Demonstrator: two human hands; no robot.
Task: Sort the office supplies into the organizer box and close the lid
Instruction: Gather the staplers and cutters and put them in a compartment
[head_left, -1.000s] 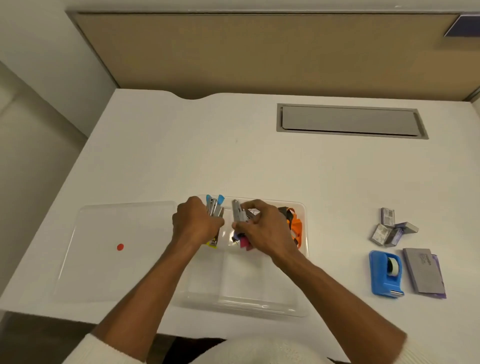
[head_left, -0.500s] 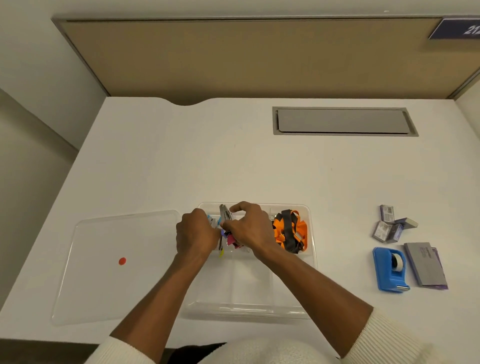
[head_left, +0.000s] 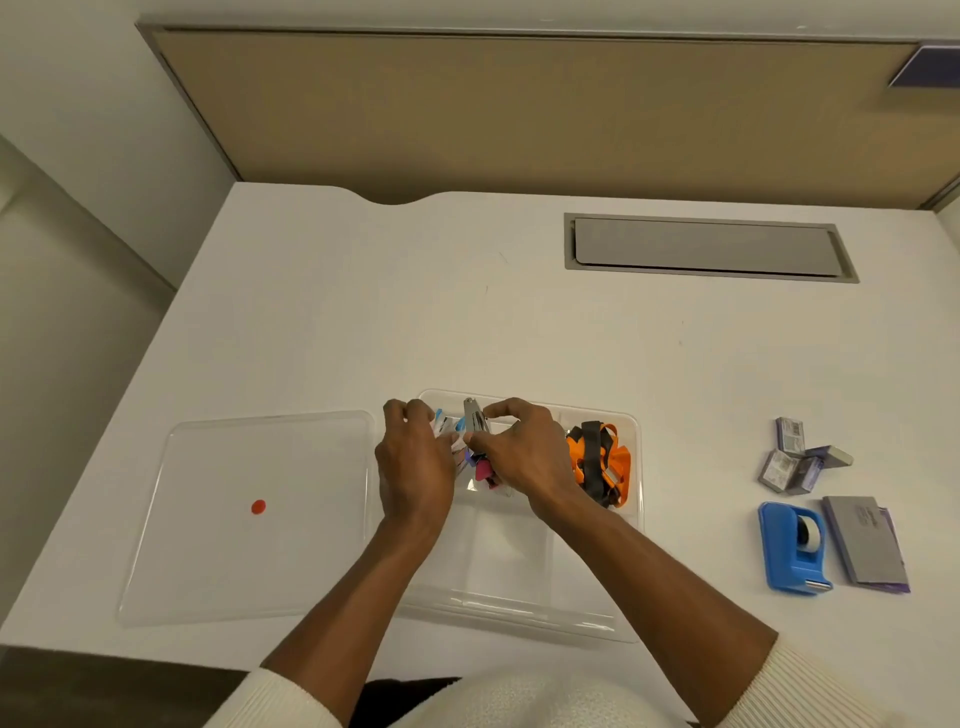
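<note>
A clear organizer box is seen on the white table, near its front edge, with its lid laid flat just beside it on the left; a red dot is marked on the lid. Both hands are held over the far compartments of the box. The left hand is curled loosely around a bunch of small staplers with blue tips. The right hand is partly closed, a silver stapler being pinched at its lower end by thumb and fingers, with pink and dark pieces seen under it. How firmly either hand grips cannot be told. Orange and black lanyards are piled in the far right compartment. The near compartments are seen bare. Well apart on the right, 4 small staple boxes, a blue tape dispenser and a grey pad are left on the table.
</note>
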